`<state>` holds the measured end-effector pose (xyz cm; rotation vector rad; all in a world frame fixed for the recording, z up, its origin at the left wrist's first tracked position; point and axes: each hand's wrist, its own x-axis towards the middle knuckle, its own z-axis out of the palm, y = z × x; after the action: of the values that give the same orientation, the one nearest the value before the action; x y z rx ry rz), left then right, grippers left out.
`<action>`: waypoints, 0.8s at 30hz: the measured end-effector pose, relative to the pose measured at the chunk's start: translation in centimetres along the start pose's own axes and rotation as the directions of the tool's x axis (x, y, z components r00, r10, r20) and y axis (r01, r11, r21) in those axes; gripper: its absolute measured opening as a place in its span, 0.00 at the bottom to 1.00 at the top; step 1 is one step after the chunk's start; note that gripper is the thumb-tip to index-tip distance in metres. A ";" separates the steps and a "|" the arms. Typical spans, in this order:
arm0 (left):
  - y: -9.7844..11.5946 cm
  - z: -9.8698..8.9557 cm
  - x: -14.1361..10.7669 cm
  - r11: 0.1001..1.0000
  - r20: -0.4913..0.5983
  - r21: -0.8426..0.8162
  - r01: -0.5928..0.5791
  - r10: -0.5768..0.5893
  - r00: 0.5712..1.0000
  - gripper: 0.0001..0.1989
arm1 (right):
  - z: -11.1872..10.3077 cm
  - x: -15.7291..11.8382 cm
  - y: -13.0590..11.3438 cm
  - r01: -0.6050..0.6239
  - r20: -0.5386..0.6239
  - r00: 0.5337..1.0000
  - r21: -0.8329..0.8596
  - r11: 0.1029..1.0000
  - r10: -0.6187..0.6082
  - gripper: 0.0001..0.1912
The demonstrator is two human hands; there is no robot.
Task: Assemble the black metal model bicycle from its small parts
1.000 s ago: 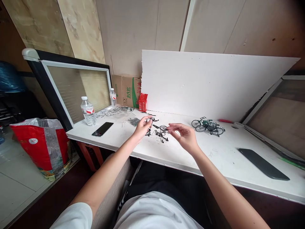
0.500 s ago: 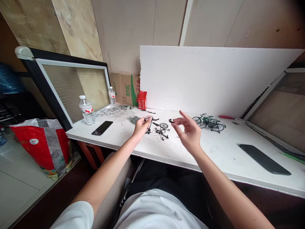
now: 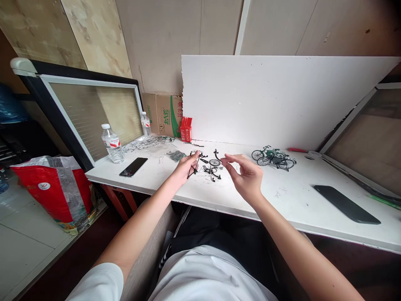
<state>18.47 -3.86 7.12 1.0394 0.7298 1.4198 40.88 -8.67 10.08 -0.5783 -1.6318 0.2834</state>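
My left hand point(image 3: 184, 170) is closed on a thin black model bicycle frame point(image 3: 194, 170), its lower end showing below the fingers. In a fingertip pinch, my right hand point(image 3: 246, 174) holds up a small black curved part point(image 3: 216, 154) resembling a mudguard. The two pieces are apart. Between the hands, on the white table point(image 3: 203, 192), lie a small spoked wheel point(image 3: 214, 162) and several loose black parts point(image 3: 212, 172), partly overlapping in view. Beyond my right hand, assembled model bicycles point(image 3: 272, 159) in green and black stand close together.
At the left are a phone point(image 3: 133, 167), a water bottle point(image 3: 112, 144) and thin part frames point(image 3: 150, 143). A small bag of parts point(image 3: 176, 156) lies behind my left hand. A red box point(image 3: 186, 129) stands at the back; a dark phone-like slab point(image 3: 346, 204) lies right.
My right hand has turned, and the curved part now points upward instead of lying nearly level. More of the bicycle frame shows below my left fingers.
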 end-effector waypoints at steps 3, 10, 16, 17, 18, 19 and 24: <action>0.2 0.5 -0.3 1.000 -0.043 0.022 0.009 -0.008 0.999 0.27 | 0.2 -0.2 -0.4 0.031 -0.001 1.000 0.002 1.000 -0.031 0.06; 0.5 1.4 -0.8 1.000 -0.078 0.004 -0.005 0.006 0.997 0.28 | 0.7 -0.6 -1.0 0.135 0.055 0.989 -0.014 0.991 -0.134 0.07; 0.5 2.0 -1.3 1.000 -0.013 0.017 0.020 -0.020 1.000 0.26 | 0.9 -0.8 -0.9 0.150 0.084 0.985 0.004 0.989 -0.150 0.08; 0.6 2.2 -1.5 1.000 0.002 0.003 0.027 -0.027 1.000 0.26 | 0.9 -0.8 -0.9 0.132 0.098 0.986 0.000 0.991 -0.132 0.07; 0.6 2.3 -1.6 0.999 0.015 -0.011 0.035 -0.035 0.999 0.25 | 1.0 -0.8 -0.9 0.118 0.110 0.987 -0.003 0.993 -0.117 0.06; 0.6 2.5 -1.6 0.999 0.023 -0.022 0.043 -0.043 0.999 0.25 | 1.0 -0.9 -0.8 0.109 0.118 0.987 -0.003 0.994 -0.108 0.06; 0.4 2.7 -1.7 0.993 0.038 -0.103 0.063 -0.060 0.998 0.25 | 1.2 -0.9 -0.6 0.136 0.124 0.983 0.000 0.991 -0.135 0.07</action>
<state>20.62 -5.94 8.28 0.9509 0.6509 1.3693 39.65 -9.42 9.43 -0.4614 -1.7843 0.2152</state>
